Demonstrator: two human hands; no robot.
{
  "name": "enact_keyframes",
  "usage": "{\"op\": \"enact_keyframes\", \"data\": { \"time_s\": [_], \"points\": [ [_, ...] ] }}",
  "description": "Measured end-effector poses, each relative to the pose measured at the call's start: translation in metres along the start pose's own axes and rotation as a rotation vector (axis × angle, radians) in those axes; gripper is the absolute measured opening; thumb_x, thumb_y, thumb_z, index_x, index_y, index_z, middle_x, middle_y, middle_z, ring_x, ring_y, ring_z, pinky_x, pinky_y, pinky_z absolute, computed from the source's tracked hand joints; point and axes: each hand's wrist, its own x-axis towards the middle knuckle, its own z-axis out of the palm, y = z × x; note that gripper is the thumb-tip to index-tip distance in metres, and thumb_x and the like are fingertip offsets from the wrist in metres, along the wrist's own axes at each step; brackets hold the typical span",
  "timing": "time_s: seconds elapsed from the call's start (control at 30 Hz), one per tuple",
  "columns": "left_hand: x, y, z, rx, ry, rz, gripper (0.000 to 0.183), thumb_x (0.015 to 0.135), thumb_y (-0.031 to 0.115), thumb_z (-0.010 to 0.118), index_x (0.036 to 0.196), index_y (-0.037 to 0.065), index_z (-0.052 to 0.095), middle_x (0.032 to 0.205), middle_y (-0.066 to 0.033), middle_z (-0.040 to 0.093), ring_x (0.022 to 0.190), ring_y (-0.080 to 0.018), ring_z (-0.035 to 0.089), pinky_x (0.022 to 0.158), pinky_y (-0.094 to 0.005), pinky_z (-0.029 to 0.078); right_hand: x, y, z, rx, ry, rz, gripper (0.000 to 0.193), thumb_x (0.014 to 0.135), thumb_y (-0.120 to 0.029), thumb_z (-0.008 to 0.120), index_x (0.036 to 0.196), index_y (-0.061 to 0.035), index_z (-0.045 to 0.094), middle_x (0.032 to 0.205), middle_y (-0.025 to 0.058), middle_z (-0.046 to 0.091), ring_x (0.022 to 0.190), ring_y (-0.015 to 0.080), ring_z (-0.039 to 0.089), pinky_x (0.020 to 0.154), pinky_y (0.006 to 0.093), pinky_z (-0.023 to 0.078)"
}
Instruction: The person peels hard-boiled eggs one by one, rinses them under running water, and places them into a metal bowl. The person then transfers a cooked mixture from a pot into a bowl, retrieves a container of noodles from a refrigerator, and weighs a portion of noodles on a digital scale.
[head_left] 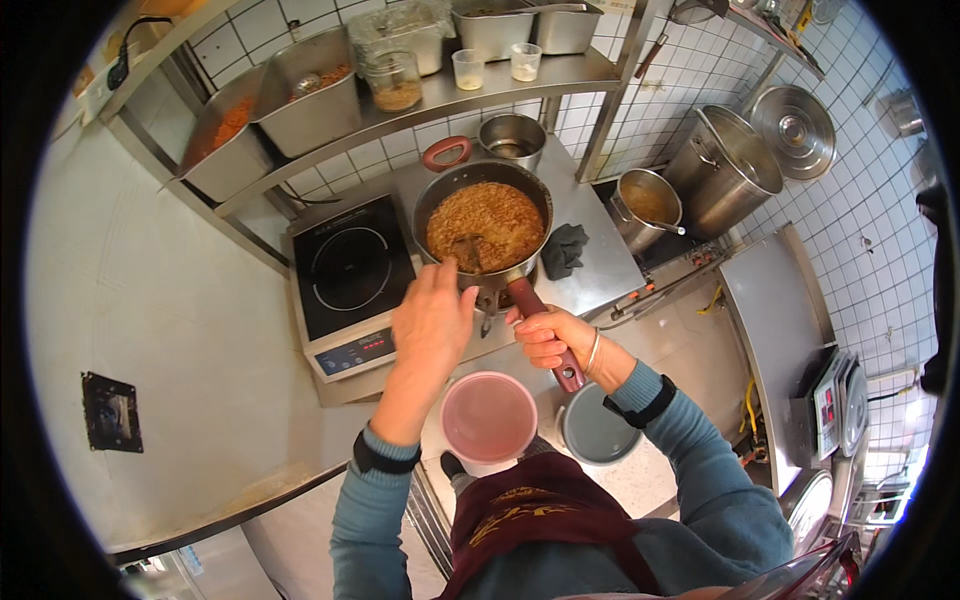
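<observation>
A deep dark frying pan (546, 205) stands over a burner, filled with a brown, crumbly mixture (485, 215). My right hand (556, 338) is wrapped round the pan's dark red handle (527, 296). At the pan's near left rim is my left hand (434, 312), its fingers closed around a spatula. The spatula's dark blade (466, 250) rests in the mixture, and its handle is mostly hidden by my fingers.
Left of the pan sits an induction cooker (350, 265). A dark cloth (566, 250) lies to the right, and a small steel pot (512, 140) stands behind. A metal shelf (470, 97) carries trays and cups. Two buckets, pink (488, 418) and grey (598, 425), are below.
</observation>
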Motion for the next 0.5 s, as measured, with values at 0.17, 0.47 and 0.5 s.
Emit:
{"op": "enact_keyframes", "data": {
  "time_s": [0.17,0.47,0.5],
  "points": [
    [0.048,0.052,0.054,-0.365,-0.240,-0.185,0.039,0.095,0.030,0.051,0.117,-0.002,0.054,0.098,-0.0276,0.066,0.092,-0.0436,0.065,0.080,-0.0515,0.051,-0.024,-0.030,-0.034,-0.068,0.170,-0.077,0.016,0.090,-0.003,0.055,0.105,-0.0073,0.054,0.059,-0.0060,0.038,0.039,0.0048,0.033,0.036,0.0246,0.031],
    [0.098,0.092,0.121,-0.180,-0.196,-0.142,0.043,0.089,0.011,0.057,0.125,-0.010,0.045,0.105,-0.0277,0.063,0.089,-0.0393,0.068,0.077,-0.0452,0.056,-0.029,-0.095,-0.067,-0.283,0.363,-0.153,0.021,0.087,-0.005,0.060,0.105,-0.0065,0.051,0.058,-0.0042,0.038,0.039,0.0068,0.035,0.035,0.0269,0.030],
    [0.102,0.090,0.125,-0.133,-0.180,-0.117,0.038,0.090,0.008,0.052,0.125,-0.007,0.048,0.102,-0.0259,0.063,0.087,-0.0379,0.069,0.073,-0.0456,0.056,-0.028,-0.102,-0.069,-0.313,0.365,-0.161,0.023,0.086,-0.005,0.061,0.105,-0.0052,0.049,0.059,-0.0039,0.038,0.039,0.0068,0.035,0.035,0.0268,0.029]
  ]
}}
